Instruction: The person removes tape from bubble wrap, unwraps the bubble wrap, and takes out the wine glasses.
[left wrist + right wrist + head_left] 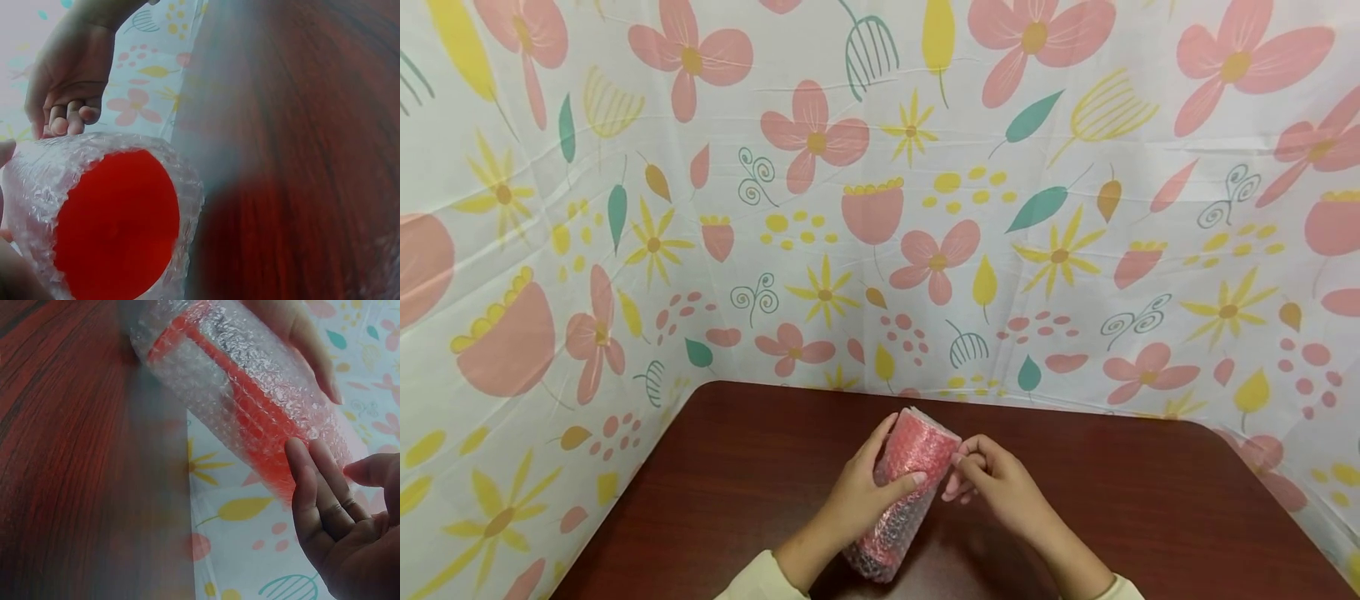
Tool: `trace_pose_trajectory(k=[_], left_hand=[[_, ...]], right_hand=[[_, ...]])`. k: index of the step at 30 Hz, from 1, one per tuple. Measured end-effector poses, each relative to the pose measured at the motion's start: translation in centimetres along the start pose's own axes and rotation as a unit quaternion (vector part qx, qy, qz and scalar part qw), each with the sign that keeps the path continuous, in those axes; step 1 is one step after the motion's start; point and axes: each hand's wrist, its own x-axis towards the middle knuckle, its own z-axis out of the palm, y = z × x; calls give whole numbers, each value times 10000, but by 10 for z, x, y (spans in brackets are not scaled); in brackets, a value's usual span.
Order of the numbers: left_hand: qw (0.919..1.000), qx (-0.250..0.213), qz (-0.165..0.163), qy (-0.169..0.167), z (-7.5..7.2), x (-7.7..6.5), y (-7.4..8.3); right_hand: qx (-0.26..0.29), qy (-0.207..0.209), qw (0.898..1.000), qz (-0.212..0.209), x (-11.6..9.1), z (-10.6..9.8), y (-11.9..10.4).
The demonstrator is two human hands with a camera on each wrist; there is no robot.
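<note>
A red cylindrical object wrapped in clear bubble wrap (917, 450) is held tilted above the brown table. My left hand (857, 500) grips it from the left, thumb across the near side. In the left wrist view its round red end (119, 225) shows inside the wrap. At the upper right edge of the bundle, my right hand (992, 479) has thumb and index finger pinching the bubble wrap (269, 419). The other fingers of that hand are bent beside the wrap. What the cylinder is cannot be made out through the plastic.
The dark brown wooden table (760, 450) has rounded far corners. A white cloth with pink, yellow and green flower prints (865, 250) hangs behind the table and along its left side.
</note>
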Motion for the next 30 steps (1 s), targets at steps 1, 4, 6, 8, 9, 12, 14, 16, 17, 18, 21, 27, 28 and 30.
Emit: trace_pose_trajectory(k=[1, 4, 6, 8, 9, 12, 14, 16, 17, 18, 21, 27, 28, 30], left_hand=[[10000, 31, -14, -48, 0, 0, 0], [9999, 100, 14, -136, -1, 0, -1], [9998, 89, 43, -145, -1, 0, -2], [9999, 48, 61, -107, -2, 0, -3], [9999, 12, 67, -80, -2, 1, -3], [10000, -17, 69, 35, -2, 2, -5], [10000, -31, 43, 73, -1, 3, -5], [10000, -29, -31, 33, -1, 3, -6], [10000, -59, -61, -22, 0, 2, -7], [9998, -102, -105, -105, 0, 2, -7], [9988, -255, -197, -364, 1, 2, -8], [9985, -326, -144, -424, 2, 2, -7], [9987, -327, -135, -372, 2, 3, -7], [9991, -291, -148, -255, 2, 3, -7]], right_hand=[[0, 35, 10000, 9, 0, 0, 0], [16, 162, 9999, 27, 0, 1, 1], [-10, 235, 9997, 35, 0, 1, 2], [-60, 289, 9995, 54, 0, 1, 2], [-101, 314, 9994, 60, 0, 2, 2], [-181, 370, 9991, 68, 0, 2, 2], [-211, 395, 9990, 53, 0, 2, 2], [-211, 416, 9989, 30, 0, 2, 3], [-221, 425, 9988, 28, 0, 2, 3], [-228, 430, 9988, 23, 0, 2, 3], [-236, 427, 9988, 26, -1, 2, 3], [-327, 265, 9991, -21, -1, 1, 2], [-332, 221, 9992, -33, -1, 0, 1], [-305, 123, 9994, -60, -1, 0, 1]])
